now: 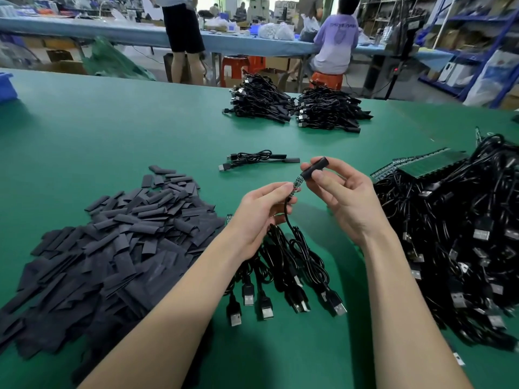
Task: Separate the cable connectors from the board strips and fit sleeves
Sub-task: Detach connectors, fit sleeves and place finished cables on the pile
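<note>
My left hand [259, 213] pinches a black cable just below its small board connector [297, 184], and several more USB cables [283, 265] hang from the same hand onto the table. My right hand [341, 197] pinches a black sleeve [316, 168] whose lower end sits over the tip of that connector. A big heap of flat black sleeves [112, 248] lies at my left. At my right, green board strips [429, 165] rest on a mound of attached black cables [455, 240].
One sleeved cable [257, 159] lies alone on the green table [126, 130] beyond my hands. Two stacks of bundled cables [295, 106] sit farther back. A blue bin [7, 87] stands at the far left edge. People work at a bench behind.
</note>
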Motion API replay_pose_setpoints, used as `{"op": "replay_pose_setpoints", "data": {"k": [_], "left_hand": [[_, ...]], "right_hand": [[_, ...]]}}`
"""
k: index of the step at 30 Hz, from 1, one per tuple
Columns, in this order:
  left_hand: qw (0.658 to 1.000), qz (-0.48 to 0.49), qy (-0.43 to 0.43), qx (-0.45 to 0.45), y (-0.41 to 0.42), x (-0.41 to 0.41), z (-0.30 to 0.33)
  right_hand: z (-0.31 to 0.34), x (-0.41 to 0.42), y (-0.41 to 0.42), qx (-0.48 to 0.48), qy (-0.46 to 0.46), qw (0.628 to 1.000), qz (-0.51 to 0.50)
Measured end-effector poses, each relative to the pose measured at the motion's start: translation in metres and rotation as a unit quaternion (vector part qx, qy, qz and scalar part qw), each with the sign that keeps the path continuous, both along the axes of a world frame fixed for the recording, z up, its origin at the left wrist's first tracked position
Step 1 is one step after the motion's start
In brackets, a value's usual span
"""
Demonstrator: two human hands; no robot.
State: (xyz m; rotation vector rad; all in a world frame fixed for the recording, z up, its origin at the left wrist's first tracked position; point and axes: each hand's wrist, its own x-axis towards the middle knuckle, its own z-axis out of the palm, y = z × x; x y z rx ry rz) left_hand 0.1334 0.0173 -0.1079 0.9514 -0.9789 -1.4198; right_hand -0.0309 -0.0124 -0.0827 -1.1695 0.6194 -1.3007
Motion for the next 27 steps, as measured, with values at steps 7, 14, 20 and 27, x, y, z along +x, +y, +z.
{"op": "replay_pose_setpoints", "data": {"k": [7, 14, 20, 27], "left_hand": [[1.000, -0.013, -0.010, -0.009, 0.000, 0.001, -0.001], [0.999, -0.018, 0.026, -0.011, 0.000, 0.001, -0.001], [0.998, -0.006, 0.048, -0.030, 0.001, 0.004, -0.003], [0.998, 0.016, 0.012, -0.054, 0.001, 0.000, -0.005]], "right_hand": [[0.000, -0.006, 0.000, -0.007, 0.034, 0.999, 0.037], [-0.001, -0.010, -0.002, 0.028, 0.049, 0.997, 0.059], [-0.004, -0.007, -0.001, 0.058, 0.050, 0.995, 0.068], [-0.006, 0.000, -0.004, 0.089, 0.007, 0.996, 0.002]]}}
